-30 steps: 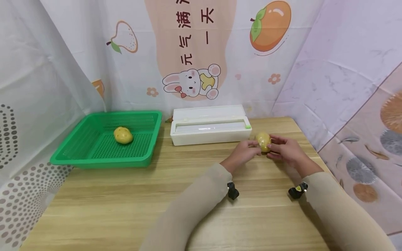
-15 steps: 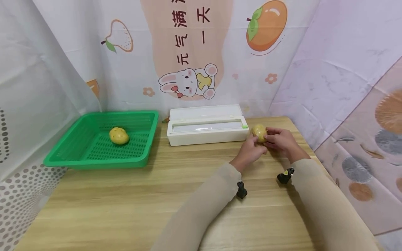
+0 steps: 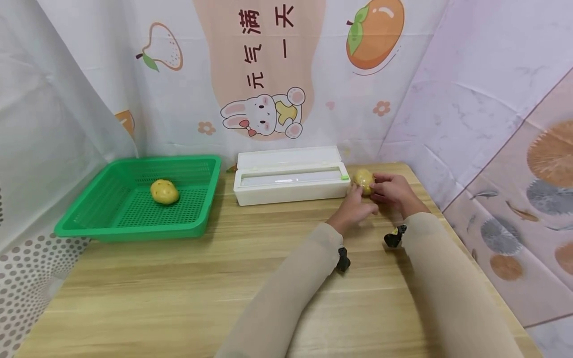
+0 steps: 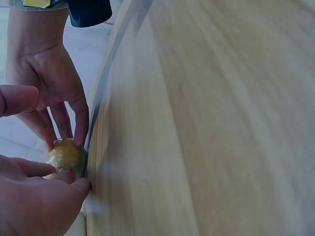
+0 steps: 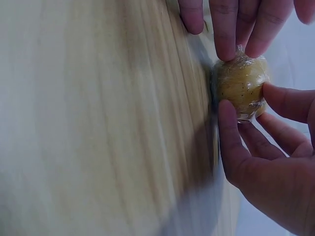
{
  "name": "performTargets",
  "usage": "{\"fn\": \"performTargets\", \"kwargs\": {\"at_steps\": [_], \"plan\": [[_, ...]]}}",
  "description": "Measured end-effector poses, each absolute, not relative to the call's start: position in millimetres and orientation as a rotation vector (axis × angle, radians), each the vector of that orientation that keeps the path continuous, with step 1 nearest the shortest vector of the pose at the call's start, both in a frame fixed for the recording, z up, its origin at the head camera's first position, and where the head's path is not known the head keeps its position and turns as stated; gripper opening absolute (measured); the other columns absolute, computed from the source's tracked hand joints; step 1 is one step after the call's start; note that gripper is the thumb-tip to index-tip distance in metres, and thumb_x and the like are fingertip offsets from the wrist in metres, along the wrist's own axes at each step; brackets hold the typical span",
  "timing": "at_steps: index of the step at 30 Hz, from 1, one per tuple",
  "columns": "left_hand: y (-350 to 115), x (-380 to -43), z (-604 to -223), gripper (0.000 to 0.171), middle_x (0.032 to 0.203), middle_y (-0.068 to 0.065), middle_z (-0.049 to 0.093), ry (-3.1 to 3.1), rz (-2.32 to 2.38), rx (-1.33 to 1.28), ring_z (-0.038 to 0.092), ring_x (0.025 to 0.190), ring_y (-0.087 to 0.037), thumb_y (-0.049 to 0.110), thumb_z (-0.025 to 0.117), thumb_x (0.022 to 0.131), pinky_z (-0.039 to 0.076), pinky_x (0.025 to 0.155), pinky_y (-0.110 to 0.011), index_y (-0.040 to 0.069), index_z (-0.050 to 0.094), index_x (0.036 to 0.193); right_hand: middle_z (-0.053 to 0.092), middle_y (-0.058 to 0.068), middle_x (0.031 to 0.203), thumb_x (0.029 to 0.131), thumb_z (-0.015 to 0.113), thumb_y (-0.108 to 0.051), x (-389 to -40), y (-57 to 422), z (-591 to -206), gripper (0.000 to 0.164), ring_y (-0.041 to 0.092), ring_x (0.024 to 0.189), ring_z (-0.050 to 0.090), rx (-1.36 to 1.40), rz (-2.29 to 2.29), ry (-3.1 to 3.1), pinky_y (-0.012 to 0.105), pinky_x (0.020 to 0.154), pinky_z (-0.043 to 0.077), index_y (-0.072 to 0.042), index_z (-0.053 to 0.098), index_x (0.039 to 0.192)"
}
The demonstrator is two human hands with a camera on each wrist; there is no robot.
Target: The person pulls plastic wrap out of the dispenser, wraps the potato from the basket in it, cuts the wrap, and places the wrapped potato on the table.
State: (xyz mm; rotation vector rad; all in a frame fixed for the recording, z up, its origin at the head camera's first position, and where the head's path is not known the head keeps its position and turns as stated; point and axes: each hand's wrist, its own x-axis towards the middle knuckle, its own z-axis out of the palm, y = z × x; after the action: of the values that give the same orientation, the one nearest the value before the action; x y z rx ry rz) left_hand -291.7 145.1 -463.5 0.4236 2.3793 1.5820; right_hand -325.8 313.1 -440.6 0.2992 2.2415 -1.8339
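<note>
At the table's back right is a potato wrapped in shiny clear film [image 3: 364, 179], just right of the white cling film dispenser [image 3: 293, 191]. My right hand [image 3: 395, 191] holds it from the right, thumb and fingers around its side in the right wrist view. Fingertips of my left hand [image 3: 354, 208] touch the wrapped potato [image 5: 241, 88] from the other side. The left thumb [image 4: 19, 100] stands apart from it. Another yellow potato [image 3: 164, 192] lies in the green basket [image 3: 130, 232] at the left.
The dispenser's lid [image 3: 288, 156] is raised, showing a pale roll inside. A green slider [image 3: 344, 177] sits at its right end. Behind the wooden table [image 3: 179, 293] hangs a printed curtain [image 3: 179, 114]; another patterned cloth [image 3: 506, 199] borders the right edge.
The wrapped potato has shifted back, closer to the dispenser's right end, with both hands following. The left thumb has come away from it. The head view has turned slightly.
</note>
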Motion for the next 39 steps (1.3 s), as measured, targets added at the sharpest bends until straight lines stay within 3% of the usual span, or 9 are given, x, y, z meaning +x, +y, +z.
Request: {"fn": "performTargets", "kwargs": {"at_steps": [12,20,25,29,33,39], "plan": [[141,-288,-455,0.097,0.175,-0.006,0.002,2.416,1.469,0.47,0.009,0.16,-0.02,0.026,0.075,0.081,0.023,0.127,-0.042,0.013,0.027,0.165,0.034,0.016,0.166,0.105,0.06,-0.017,-326,314,-440,0.067,0.013,0.119,0.061,0.32,-1.793,2.245,0.033,0.106,0.052,-0.016,0.029,0.164],[129,-284,-445,0.093,0.172,-0.007,0.02,2.511,1.221,0.715,0.028,0.155,-0.019,0.03,0.073,0.086,0.032,0.124,-0.036,0.005,0.027,0.163,0.036,0.014,0.165,0.105,0.06,-0.021,-323,318,-435,0.07,0.015,0.125,0.06,0.308,-1.764,2.273,0.034,0.104,0.054,-0.019,0.025,0.166],[106,-279,-445,0.096,0.173,-0.014,0.016,2.491,1.142,0.952,0.025,0.157,-0.025,0.021,0.072,0.085,0.03,0.124,-0.039,0.004,0.021,0.164,0.042,0.022,0.16,0.103,0.061,-0.023,-322,319,-432,0.066,0.026,0.119,0.062,0.249,-1.604,2.517,0.037,0.094,0.058,-0.012,0.034,0.162],[80,-270,-442,0.091,0.169,-0.015,0.027,2.559,1.006,1.017,0.031,0.155,-0.026,0.021,0.071,0.085,0.03,0.124,-0.039,0.004,0.026,0.162,0.049,0.029,0.153,0.098,0.061,-0.02,-322,315,-428,0.055,0.042,0.129,0.056,0.161,-1.392,2.869,0.051,0.101,0.053,-0.005,0.051,0.151],[47,-266,-437,0.078,0.168,-0.014,0.03,2.701,0.804,1.02,0.032,0.155,-0.026,0.021,0.068,0.089,0.029,0.125,-0.038,0.006,0.035,0.158,0.053,0.027,0.148,0.094,0.059,-0.014,-321,304,-422,0.046,0.045,0.133,0.053,0.067,-1.307,3.077,0.059,0.102,0.049,-0.006,0.063,0.14],[-18,-271,-423,0.061,0.165,-0.014,0.034,2.976,0.649,1.003,0.034,0.152,-0.032,0.015,0.065,0.09,0.03,0.125,-0.043,0.006,0.048,0.148,0.051,0.022,0.147,0.094,0.06,-0.008,-319,279,-418,0.042,0.043,0.129,0.056,-0.206,-1.254,3.104,0.057,0.104,0.051,-0.006,0.065,0.135]]}}
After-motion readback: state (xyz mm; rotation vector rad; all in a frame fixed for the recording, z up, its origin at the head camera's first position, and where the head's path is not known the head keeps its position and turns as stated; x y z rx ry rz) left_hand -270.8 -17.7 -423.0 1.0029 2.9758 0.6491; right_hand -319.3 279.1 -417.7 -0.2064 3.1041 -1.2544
